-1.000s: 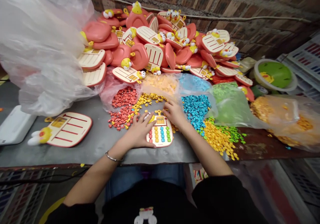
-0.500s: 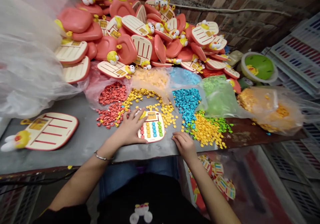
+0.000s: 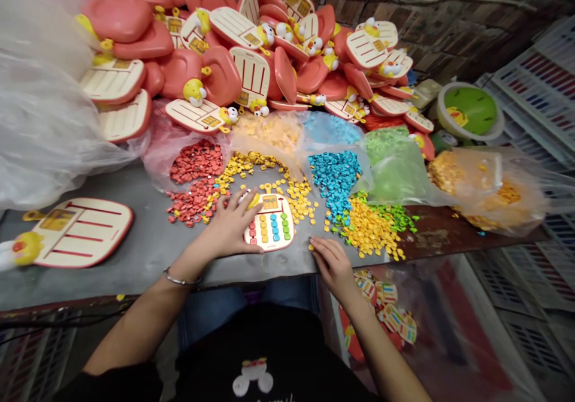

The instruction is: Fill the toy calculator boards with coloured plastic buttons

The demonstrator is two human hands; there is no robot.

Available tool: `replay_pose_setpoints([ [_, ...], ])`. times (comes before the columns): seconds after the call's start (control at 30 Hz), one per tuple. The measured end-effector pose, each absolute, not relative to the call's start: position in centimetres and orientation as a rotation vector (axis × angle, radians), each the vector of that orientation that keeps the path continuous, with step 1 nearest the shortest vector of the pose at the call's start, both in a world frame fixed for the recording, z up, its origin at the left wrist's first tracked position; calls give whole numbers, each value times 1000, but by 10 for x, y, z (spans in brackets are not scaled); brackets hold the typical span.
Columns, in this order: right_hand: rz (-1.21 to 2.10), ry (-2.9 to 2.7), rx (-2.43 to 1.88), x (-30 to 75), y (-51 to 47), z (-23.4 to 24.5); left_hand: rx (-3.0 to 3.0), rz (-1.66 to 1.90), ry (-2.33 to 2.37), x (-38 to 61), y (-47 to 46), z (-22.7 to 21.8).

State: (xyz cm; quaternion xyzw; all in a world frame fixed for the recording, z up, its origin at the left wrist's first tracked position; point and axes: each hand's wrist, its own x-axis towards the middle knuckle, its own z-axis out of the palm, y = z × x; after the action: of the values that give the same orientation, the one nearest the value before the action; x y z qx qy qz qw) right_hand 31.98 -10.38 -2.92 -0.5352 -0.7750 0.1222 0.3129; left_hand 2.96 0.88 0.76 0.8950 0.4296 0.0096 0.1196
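Observation:
My left hand [image 3: 229,225] grips the left side of a cream toy board [image 3: 268,246], thumb along its lower edge and fingers over the yellow animal head. Columns of red, yellow, blue and green pieces fill the board's slots. Just right of it, my right hand [image 3: 331,263] rests low on the table, fingers bent together, with a small yellow piece [image 3: 311,247] at the fingertips. Loose yellow pieces [image 3: 372,228] lie in a heap beyond that hand, next to blue pieces [image 3: 335,177]. Red pieces [image 3: 197,165] are spread beyond my left hand.
Another toy board [image 3: 83,234] with bare slots lies at the left. Many red-backed boards [image 3: 220,72] are piled at the back, near plastic bags [image 3: 393,171] of pieces. A green bowl [image 3: 469,114] stands right; a lined bin [image 3: 442,330] with filled boards sits below the table edge.
The view has shifted slightly, so the table contents appear higher. Both hands keep nearly the same places; a yellow piece now shows at my right fingertips.

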Motion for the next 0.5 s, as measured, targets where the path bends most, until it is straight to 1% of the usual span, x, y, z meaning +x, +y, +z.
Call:
replay_pose_setpoints([
  [0.1, 405, -2060, -1369, 325, -99, -27, 2618, 12, 1255, 30, 9, 8],
  [0.33, 479, -2061, -1265, 330, -91, -24, 2624, 8, 1242, 29, 9, 8],
  [0.5, 507, -1970, -1235, 322, -63, -8, 2642, 11, 1236, 29, 9, 7],
])
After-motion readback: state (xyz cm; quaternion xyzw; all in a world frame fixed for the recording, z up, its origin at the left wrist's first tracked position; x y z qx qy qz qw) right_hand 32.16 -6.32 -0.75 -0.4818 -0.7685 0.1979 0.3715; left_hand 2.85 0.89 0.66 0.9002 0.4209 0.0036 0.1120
